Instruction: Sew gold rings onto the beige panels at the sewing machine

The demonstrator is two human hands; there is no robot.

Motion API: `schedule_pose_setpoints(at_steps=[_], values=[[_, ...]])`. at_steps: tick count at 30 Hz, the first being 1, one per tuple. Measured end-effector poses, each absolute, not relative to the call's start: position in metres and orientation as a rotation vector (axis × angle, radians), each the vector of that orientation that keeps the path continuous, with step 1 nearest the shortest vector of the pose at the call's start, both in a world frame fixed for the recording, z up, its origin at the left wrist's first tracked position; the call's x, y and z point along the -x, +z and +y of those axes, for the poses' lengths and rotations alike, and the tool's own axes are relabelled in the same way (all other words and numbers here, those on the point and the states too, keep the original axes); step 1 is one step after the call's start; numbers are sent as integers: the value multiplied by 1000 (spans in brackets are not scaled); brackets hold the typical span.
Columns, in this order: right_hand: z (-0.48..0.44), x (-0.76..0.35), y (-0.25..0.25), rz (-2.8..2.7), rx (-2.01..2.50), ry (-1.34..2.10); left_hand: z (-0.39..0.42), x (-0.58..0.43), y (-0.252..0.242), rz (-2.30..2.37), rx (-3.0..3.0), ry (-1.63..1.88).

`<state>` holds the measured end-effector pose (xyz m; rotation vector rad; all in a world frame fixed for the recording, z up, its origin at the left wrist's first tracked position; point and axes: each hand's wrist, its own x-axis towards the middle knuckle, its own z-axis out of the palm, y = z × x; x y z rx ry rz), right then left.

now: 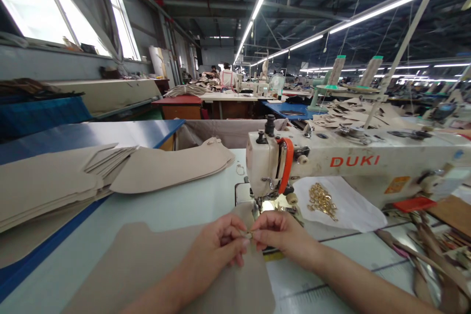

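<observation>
My left hand [217,245] and my right hand [281,235] meet just in front of the sewing machine's needle area, fingertips pinched together. Between them is a small gold-coloured metal piece [249,232], mostly covered by the fingers; its exact shape cannot be made out. Under my hands lies a flat beige panel [147,260], with a narrow part reaching towards the presser foot. The white sewing machine [265,162] stands right behind the fingers, its lamp lit. To the right, a heap of gold metal rings or buckles [321,200] rests on a white sheet [356,208].
Stacked beige panels [172,167] lie at the left, partly over a blue table [147,130]. Brown strips [423,260] and a red tray [414,204] are at the right. Thread cones [336,71] stand behind the machine. A person [228,77] sits farther back.
</observation>
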<state>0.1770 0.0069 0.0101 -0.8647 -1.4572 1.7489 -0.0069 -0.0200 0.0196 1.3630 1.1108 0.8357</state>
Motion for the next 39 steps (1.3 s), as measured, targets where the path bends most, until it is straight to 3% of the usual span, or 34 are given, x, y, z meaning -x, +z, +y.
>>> schedule_pose_setpoints(at_steps=[13,24,27,33,39], values=[[0,-173,11,-1158,891,1770,-12,6,26,1022,-1124,799],[-3,-166,6,-1282,775,1778,-13,3,24,1044,-1220,760],[-10,-168,10,-1449,813,1639,-15,5,21,1106,-1354,765],[-20,-172,14,-1916,961,1045,-23,4,25,1246,-1615,728],[-17,-176,15,-1877,788,1001,-20,7,13,1226,-1612,794]])
